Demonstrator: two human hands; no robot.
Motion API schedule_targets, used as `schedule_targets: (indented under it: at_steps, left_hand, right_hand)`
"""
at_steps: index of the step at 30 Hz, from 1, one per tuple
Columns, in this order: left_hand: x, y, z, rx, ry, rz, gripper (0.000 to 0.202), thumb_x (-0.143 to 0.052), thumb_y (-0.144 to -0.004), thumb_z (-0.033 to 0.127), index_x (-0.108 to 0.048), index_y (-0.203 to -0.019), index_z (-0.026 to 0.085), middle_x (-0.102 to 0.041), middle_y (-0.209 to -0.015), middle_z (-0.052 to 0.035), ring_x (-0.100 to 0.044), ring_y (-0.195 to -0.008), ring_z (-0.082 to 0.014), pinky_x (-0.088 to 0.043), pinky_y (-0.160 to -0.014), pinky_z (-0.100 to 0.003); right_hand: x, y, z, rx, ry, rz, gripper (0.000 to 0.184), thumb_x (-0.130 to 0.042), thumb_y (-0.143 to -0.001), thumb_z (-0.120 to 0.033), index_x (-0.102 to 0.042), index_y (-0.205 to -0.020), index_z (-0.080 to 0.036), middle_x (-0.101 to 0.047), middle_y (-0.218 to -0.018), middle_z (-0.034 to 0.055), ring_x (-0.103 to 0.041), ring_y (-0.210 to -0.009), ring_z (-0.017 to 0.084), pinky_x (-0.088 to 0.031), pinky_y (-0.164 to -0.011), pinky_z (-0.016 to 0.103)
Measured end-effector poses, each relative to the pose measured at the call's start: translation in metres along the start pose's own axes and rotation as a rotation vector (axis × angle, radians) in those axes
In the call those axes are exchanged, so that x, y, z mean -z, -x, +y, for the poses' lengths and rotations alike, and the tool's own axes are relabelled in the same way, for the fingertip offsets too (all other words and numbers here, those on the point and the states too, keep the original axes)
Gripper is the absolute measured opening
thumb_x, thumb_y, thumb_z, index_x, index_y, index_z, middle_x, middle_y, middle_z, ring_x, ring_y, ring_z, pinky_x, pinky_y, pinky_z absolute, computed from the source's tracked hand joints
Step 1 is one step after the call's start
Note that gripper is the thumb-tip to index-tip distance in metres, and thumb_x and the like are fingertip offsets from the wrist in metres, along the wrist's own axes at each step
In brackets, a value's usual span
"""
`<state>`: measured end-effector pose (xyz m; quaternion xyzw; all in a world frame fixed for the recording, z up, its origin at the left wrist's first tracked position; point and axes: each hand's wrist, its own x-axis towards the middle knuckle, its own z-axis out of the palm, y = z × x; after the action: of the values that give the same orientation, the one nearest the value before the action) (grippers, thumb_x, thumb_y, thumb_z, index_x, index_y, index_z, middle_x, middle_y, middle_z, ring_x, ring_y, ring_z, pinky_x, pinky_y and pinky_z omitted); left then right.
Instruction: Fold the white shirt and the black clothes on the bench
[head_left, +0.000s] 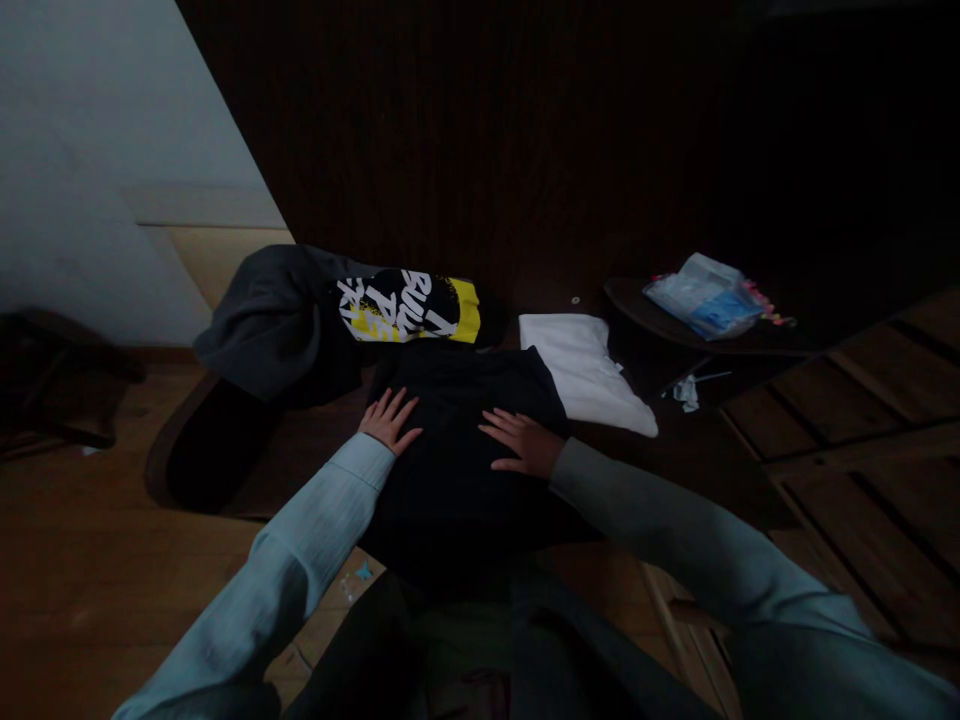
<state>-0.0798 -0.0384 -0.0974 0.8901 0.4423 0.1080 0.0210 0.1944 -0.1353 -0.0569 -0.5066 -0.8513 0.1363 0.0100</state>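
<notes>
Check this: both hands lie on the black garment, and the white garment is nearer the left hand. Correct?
No: the head view shows the white garment nearer the right hand than the left hand. Both hands do lie on the black garment.

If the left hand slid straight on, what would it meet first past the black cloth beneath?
The left hand would likely meet the black, white and yellow printed fabric; depth there is unclear.
</notes>
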Motion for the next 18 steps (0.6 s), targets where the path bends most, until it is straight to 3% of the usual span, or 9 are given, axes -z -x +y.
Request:
schedule_targets:
  at_steps: [4,8,11,15,18]
  left_hand:
    - [-0.001,-0.003,-0.002,0.007,0.011,-0.029,0.056,-0.042,-0.077,0.050,-0.040,-0.128,0.025,-0.034,-0.137,-0.0101,-0.026,-0.127,-0.0313,-0.030,-0.096,-0.048]
    - [-0.003,0.004,-0.001,-0.011,0.002,-0.031,0.060,-0.044,-0.075,0.052,-0.039,-0.128,0.024,-0.033,-0.137,-0.0109,-0.025,-0.127,-0.0322,-0.030,-0.096,-0.049]
    - [-0.003,0.013,-0.001,-0.017,0.018,0.001,0.059,-0.046,-0.074,0.053,-0.042,-0.126,0.024,-0.035,-0.136,-0.0113,-0.025,-0.126,-0.0323,-0.030,-0.096,-0.049]
    - [0.003,0.017,-0.017,-0.028,0.141,0.050,0.047,-0.043,-0.078,0.047,-0.050,-0.117,0.020,-0.040,-0.132,-0.0110,-0.036,-0.122,-0.0262,-0.034,-0.097,-0.041]
    - [0.012,0.015,-0.036,0.137,0.165,0.144,0.042,-0.045,-0.077,0.039,-0.051,-0.113,0.018,-0.044,-0.127,-0.0119,-0.043,-0.116,-0.0241,-0.036,-0.096,-0.038]
  right_hand:
    - [0.033,-0.013,-0.001,-0.031,-0.111,-0.081,0.062,-0.050,-0.075,-0.051,-0.040,-0.127,-0.019,-0.039,-0.133,0.0122,-0.035,-0.122,0.025,-0.033,-0.096,0.040]
    - [0.056,-0.043,-0.017,0.047,-0.241,-0.082,0.044,-0.048,-0.080,-0.040,-0.048,-0.117,-0.015,-0.062,-0.101,0.0095,-0.059,-0.087,0.016,-0.044,-0.075,0.028]
    - [0.048,-0.073,-0.031,0.106,-0.281,-0.034,0.029,-0.049,-0.081,-0.032,-0.056,-0.105,-0.017,-0.063,-0.078,0.0022,-0.056,-0.068,0.011,-0.041,-0.063,0.022]
    - [0.017,-0.100,-0.039,0.089,-0.265,0.047,0.024,-0.050,-0.081,-0.027,-0.058,-0.102,-0.018,-0.060,-0.071,-0.0009,-0.052,-0.063,0.009,-0.037,-0.059,0.020]
    - [0.000,-0.101,-0.042,0.046,-0.239,0.126,0.024,-0.048,-0.081,-0.023,-0.058,-0.103,-0.020,-0.061,-0.076,-0.0004,-0.053,-0.066,0.009,-0.037,-0.061,0.020]
